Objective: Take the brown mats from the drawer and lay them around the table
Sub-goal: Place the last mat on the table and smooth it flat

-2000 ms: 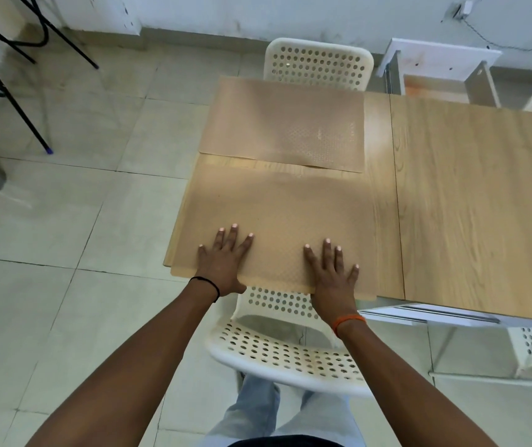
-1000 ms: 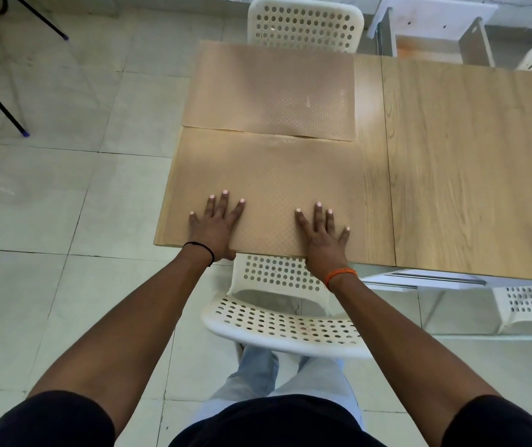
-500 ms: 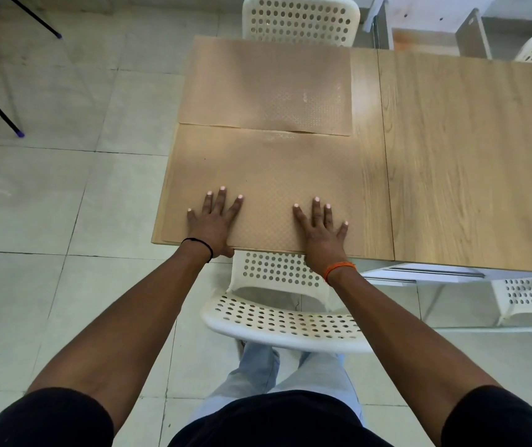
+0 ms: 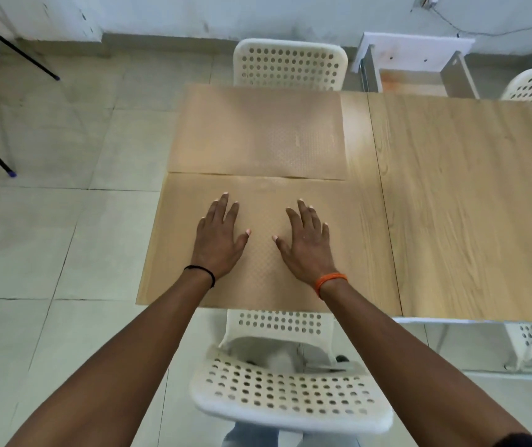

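Your left hand (image 4: 218,240) and right hand (image 4: 306,243) both lie flat on the near mat (image 4: 258,195), palms down, fingers straight and slightly spread, gripping nothing. The two hands sit side by side near the mat's middle, thumbs pointing toward each other with a gap between them. A black band circles your left wrist and an orange band your right.

The near mat lies on the left end of the desk (image 4: 468,204), its front edge along the desk's front edge. A far mat (image 4: 251,130) lies just beyond it on the same end, and the two mats meet along one long edge; whether they overlap there is hard to tell.

A white perforated chair (image 4: 284,395) stands below your arms at the desk's front edge, and another chair (image 4: 290,64) stands at the far side, behind the far mat. The open drawer (image 4: 416,53) juts out past the desk's far edge, to the right of that chair.
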